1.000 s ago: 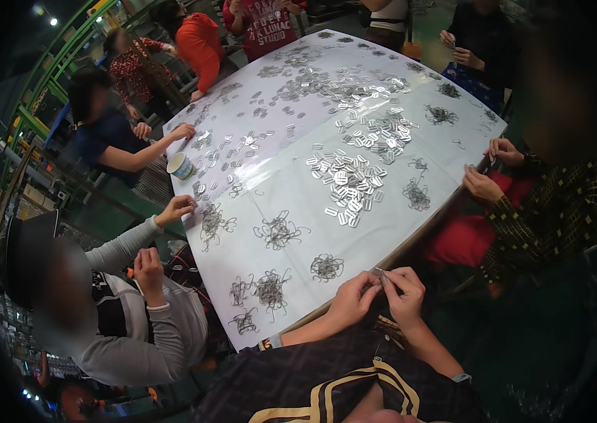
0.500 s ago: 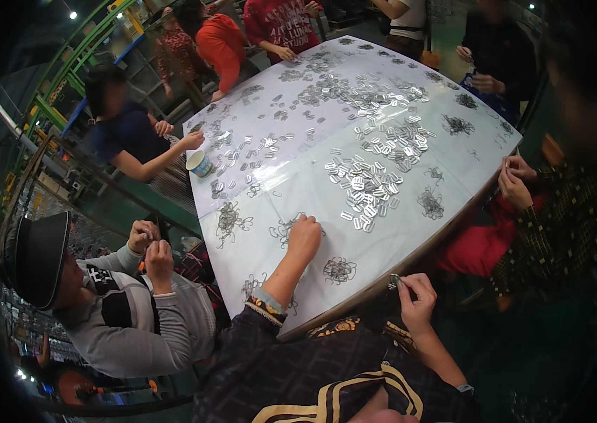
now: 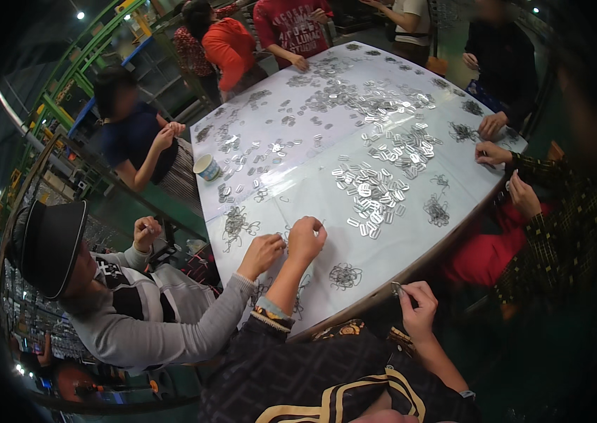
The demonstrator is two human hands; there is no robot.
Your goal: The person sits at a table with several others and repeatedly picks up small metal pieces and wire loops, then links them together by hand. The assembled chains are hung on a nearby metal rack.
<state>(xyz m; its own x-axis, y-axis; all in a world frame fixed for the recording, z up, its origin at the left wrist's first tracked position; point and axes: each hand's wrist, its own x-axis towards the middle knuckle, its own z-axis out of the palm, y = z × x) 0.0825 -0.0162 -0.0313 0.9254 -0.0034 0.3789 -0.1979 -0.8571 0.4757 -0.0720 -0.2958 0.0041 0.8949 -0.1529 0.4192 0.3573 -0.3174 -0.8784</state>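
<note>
My left hand (image 3: 305, 241) is over the near part of the white table, fingers curled together at a pile of thin bent wire pieces that it mostly covers. Whatever its fingertips hold is too small to make out. At the table's near edge, my right hand (image 3: 418, 308) pinches a small metal piece (image 3: 395, 287) between thumb and fingers. A tangled heap of wire pieces (image 3: 345, 276) lies between my hands. Beyond it are many flat, slotted silver metal pieces (image 3: 372, 190), loosely spread.
A co-worker's grey-sleeved hand (image 3: 262, 255) is right beside my left hand. More wire heaps (image 3: 236, 227) dot the white tabletop (image 3: 305, 190). A paper cup (image 3: 206, 167) stands at the left edge. Several other people work around the table, one hand (image 3: 492, 153) resting at its right.
My left hand stays over the near wire pile, its fingers turned slightly. The grey-sleeved co-worker has reached in beside it. At right, co-workers' hands have come onto the table. My right hand keeps its piece.
</note>
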